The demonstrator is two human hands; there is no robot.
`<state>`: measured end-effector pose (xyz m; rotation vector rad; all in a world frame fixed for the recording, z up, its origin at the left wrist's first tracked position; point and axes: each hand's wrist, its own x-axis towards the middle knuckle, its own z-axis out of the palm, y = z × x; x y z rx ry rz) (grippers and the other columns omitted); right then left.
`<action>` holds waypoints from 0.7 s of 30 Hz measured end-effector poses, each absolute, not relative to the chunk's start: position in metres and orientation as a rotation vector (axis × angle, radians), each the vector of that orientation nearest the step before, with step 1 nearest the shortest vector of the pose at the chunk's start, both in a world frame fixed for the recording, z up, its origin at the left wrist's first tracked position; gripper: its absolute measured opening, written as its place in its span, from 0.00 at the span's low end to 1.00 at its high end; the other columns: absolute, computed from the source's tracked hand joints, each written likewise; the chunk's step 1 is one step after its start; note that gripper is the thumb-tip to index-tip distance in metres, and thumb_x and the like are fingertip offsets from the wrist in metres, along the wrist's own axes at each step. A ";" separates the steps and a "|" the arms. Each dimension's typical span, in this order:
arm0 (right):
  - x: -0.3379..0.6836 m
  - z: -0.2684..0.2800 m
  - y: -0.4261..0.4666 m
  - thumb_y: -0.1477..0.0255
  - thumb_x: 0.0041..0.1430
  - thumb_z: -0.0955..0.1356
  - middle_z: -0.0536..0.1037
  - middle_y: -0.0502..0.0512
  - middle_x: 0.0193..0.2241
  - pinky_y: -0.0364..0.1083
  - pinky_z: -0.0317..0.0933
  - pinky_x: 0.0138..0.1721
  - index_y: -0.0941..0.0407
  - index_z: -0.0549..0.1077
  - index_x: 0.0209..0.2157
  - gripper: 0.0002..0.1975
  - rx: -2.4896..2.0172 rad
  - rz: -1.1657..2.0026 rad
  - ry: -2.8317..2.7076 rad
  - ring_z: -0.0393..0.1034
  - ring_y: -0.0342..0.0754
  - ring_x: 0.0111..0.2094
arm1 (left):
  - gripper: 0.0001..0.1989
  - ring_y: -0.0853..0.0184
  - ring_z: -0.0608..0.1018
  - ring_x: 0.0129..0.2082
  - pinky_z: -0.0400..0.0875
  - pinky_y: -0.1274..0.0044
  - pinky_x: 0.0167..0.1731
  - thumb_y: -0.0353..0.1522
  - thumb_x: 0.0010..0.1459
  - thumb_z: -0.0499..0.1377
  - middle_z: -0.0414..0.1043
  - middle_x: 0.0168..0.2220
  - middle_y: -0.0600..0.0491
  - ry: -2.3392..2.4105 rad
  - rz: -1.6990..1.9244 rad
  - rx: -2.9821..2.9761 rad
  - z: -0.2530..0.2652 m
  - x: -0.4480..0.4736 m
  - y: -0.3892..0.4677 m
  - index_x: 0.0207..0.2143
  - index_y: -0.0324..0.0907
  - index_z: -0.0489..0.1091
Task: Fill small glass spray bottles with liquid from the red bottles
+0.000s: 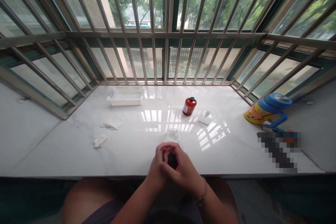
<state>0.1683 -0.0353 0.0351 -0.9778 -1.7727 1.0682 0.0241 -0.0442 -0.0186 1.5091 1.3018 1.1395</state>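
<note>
My left hand (159, 164) and my right hand (183, 168) meet at the table's front edge, with curled fingers touching at the tips. Between the palms there is a dark patch; whether it is an object or shadow I cannot make out. Just beyond my fingertips sits a small clear square dish (173, 134). A red bottle (189, 106) with a black cap and pale label stands farther back, right of centre. Beside the bottle lies a clear, crumpled-looking piece (205, 117), its kind unclear.
White glossy tabletop (136, 154) with a white perforated basket (124, 102) at back left. Two crumpled tissues, a farther one (111, 124) and a nearer one (100, 141), lie left. At right are a yellow-blue mug (265, 110) and a pixelated dark item (278, 150). Metal bars (165, 35) enclose the back.
</note>
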 end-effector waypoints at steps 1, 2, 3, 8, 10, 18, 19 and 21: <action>0.169 0.038 -0.032 0.73 0.62 0.72 0.77 0.50 0.38 0.54 0.70 0.54 0.49 0.69 0.58 0.23 -0.975 1.071 -1.813 0.76 0.52 0.45 | 0.32 0.53 0.85 0.44 0.82 0.64 0.43 0.36 0.56 0.69 0.81 0.46 0.48 1.333 1.126 1.502 -0.019 0.024 -0.044 0.59 0.49 0.61; 0.170 0.042 -0.028 0.72 0.63 0.71 0.77 0.50 0.38 0.54 0.69 0.53 0.49 0.70 0.57 0.21 -0.960 1.075 -1.853 0.75 0.52 0.45 | 0.32 0.53 0.85 0.42 0.82 0.64 0.41 0.37 0.55 0.69 0.81 0.43 0.49 1.361 1.115 1.499 -0.020 0.025 -0.044 0.60 0.48 0.62; 0.171 0.045 -0.024 0.72 0.63 0.71 0.77 0.50 0.37 0.53 0.69 0.53 0.50 0.71 0.55 0.19 -0.938 1.084 -1.890 0.75 0.52 0.45 | 0.33 0.54 0.85 0.40 0.82 0.64 0.39 0.37 0.54 0.69 0.81 0.41 0.50 1.384 1.103 1.504 -0.021 0.025 -0.043 0.60 0.47 0.61; 0.168 0.058 -0.007 0.67 0.62 0.74 0.77 0.48 0.30 0.51 0.68 0.49 0.51 0.77 0.48 0.13 -0.899 1.151 -2.030 0.75 0.51 0.39 | 0.31 0.51 0.85 0.46 0.83 0.62 0.47 0.38 0.55 0.68 0.81 0.46 0.47 1.459 1.081 1.749 -0.030 0.030 -0.039 0.60 0.46 0.65; 0.166 0.063 -0.002 0.68 0.63 0.74 0.80 0.49 0.32 0.50 0.67 0.47 0.51 0.79 0.45 0.09 -0.894 1.170 -2.081 0.75 0.50 0.38 | 0.30 0.47 0.82 0.55 0.79 0.57 0.57 0.38 0.56 0.67 0.80 0.53 0.43 1.450 1.055 1.948 -0.034 0.031 -0.036 0.60 0.45 0.68; 0.162 0.072 0.012 0.70 0.72 0.65 0.86 0.51 0.41 0.49 0.66 0.53 0.51 0.83 0.43 0.13 -0.694 1.149 -2.321 0.78 0.51 0.45 | 0.42 0.42 0.75 0.65 0.62 0.47 0.71 0.42 0.54 0.70 0.77 0.61 0.39 1.524 0.950 2.070 -0.045 0.032 -0.033 0.69 0.40 0.63; 0.161 0.071 0.012 0.70 0.73 0.65 0.86 0.52 0.41 0.49 0.66 0.53 0.51 0.83 0.43 0.14 -0.685 1.131 -2.342 0.77 0.50 0.45 | 0.43 0.42 0.74 0.66 0.61 0.47 0.71 0.42 0.54 0.70 0.77 0.60 0.39 1.525 0.961 2.031 -0.044 0.033 -0.033 0.69 0.40 0.63; 0.160 0.070 0.010 0.69 0.73 0.65 0.85 0.52 0.39 0.48 0.66 0.50 0.52 0.83 0.41 0.13 -0.709 1.070 -2.362 0.77 0.50 0.43 | 0.42 0.43 0.75 0.65 0.62 0.50 0.72 0.42 0.54 0.70 0.78 0.59 0.41 1.514 0.989 1.923 -0.040 0.034 -0.035 0.69 0.41 0.64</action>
